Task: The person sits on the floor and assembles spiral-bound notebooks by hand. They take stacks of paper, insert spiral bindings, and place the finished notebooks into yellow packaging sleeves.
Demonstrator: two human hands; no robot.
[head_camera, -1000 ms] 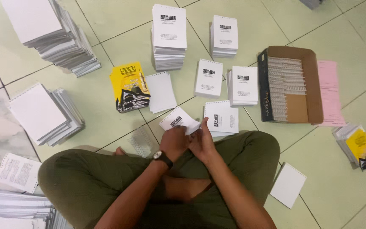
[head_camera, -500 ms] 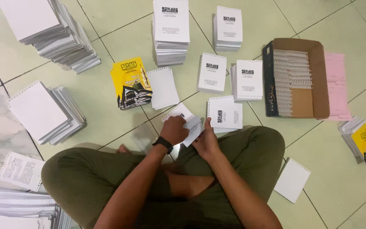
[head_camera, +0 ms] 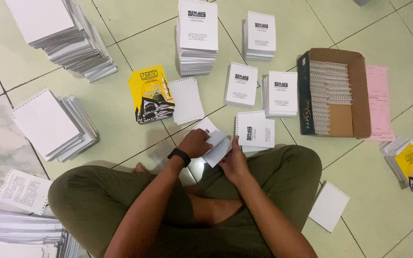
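Observation:
I sit cross-legged on a tiled floor. Both hands hold a small white booklet of punched pages (head_camera: 216, 145) above my knees. My left hand (head_camera: 194, 143), with a black watch on the wrist, grips its upper left side. My right hand (head_camera: 235, 162) holds its lower right edge. The booklet is tilted, with loose pages fanning out. Just beyond it lies a white printed booklet (head_camera: 255, 130) on the floor.
Stacks of white printed pages (head_camera: 198, 36) stand ahead, with yellow covers (head_camera: 150, 93) to the left. A cardboard box of white spiral coils (head_camera: 333, 91) is at right, beside pink sheets (head_camera: 378, 102). Tall paper piles (head_camera: 60, 33) sit at far left.
The booklet has turned and tilted in my hands, its pages fanning toward the right. My left hand shifted onto its upper side. The view moved slightly.

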